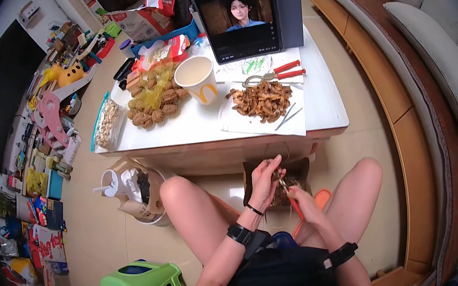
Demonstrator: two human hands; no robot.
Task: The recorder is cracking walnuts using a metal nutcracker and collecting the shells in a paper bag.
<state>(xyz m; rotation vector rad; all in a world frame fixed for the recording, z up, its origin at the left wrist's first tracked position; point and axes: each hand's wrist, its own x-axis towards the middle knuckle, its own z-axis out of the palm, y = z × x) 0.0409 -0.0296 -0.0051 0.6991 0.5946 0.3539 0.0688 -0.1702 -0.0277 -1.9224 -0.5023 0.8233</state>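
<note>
Over a cardboard box (304,178) of brown shell bits between my knees, both hands work close together. My left hand (263,182) is closed around a small brown walnut piece, mostly hidden by the fingers. My right hand (303,202) grips red-handled pliers (296,209), whose metal tip reaches the piece. On the table edge above lies a heap of shelled walnut kernels (262,101) on white paper, with metal tweezers (288,117) beside it. A second red-handled tool (286,72) rests behind the heap. Whole walnuts (153,108) spill from a yellow net bag.
A white mug (195,79) stands by the walnuts, a tablet (235,21) behind. A clear bag of pale nuts (108,122) lies at the table's left end. Below are a lined waste bin (160,217) and a green stool (146,284). A wooden sofa (384,93) runs along the right.
</note>
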